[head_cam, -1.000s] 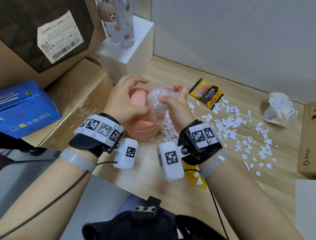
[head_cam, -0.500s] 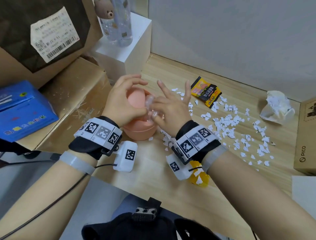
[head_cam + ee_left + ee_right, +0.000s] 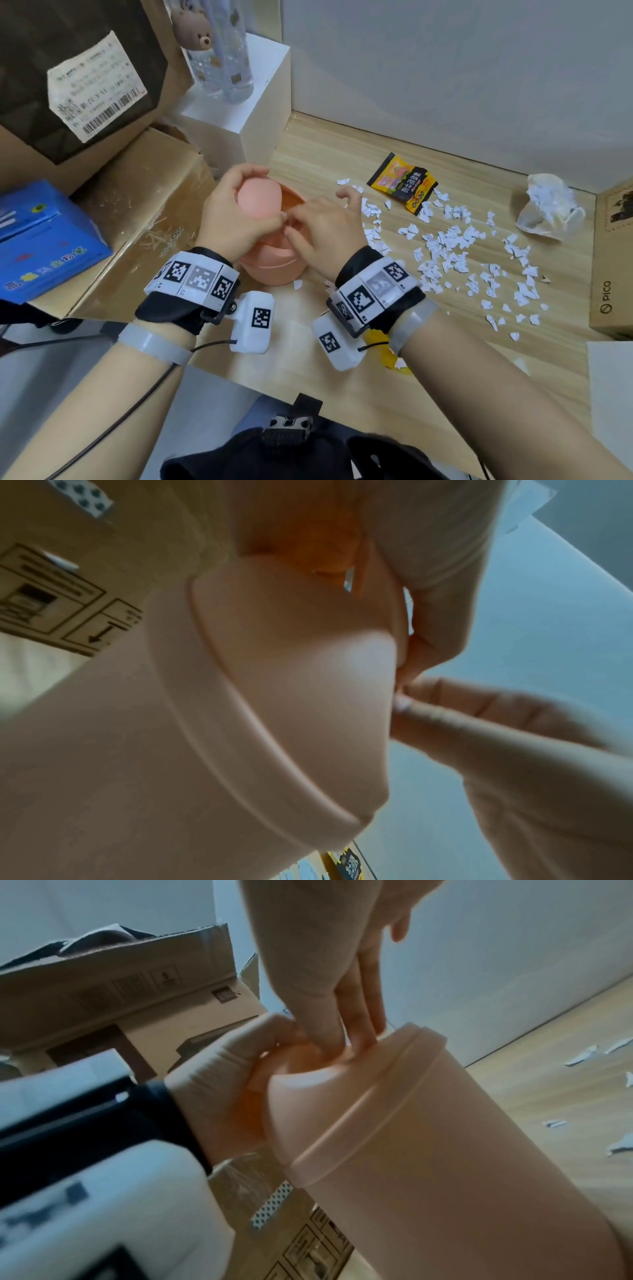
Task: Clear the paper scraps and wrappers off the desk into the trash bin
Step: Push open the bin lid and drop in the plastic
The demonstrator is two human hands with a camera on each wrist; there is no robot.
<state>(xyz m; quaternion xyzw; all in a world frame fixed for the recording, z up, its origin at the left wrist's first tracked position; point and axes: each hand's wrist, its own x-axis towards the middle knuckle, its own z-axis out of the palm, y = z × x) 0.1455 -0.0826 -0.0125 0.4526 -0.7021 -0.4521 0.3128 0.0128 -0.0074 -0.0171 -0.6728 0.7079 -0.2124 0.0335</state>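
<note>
A pink trash bin [image 3: 274,270] stands at the desk's left end, its swing lid [image 3: 257,202] tipped up. My left hand [image 3: 233,212] grips that lid, fingers curled over its top. The fingers of my right hand [image 3: 318,222] point down into the bin's opening, and the right wrist view shows those fingers [image 3: 352,1010] straight, with nothing visible in them. Several white paper scraps [image 3: 445,246] are strewn to the right. A yellow-and-black snack wrapper [image 3: 404,183] lies behind them, and a crumpled white wrapper [image 3: 548,209] at the far right.
Cardboard boxes [image 3: 137,205] and a blue box [image 3: 44,240] crowd the left. A white block [image 3: 246,102] with a clear bottle stands behind the bin. A PICO carton [image 3: 613,267] borders the right. Something yellow [image 3: 390,359] lies under my right wrist.
A second ago both hands held a crumpled clear plastic wrap over the bin. The right hand pushed it down into the opening, and it is now out of sight.
</note>
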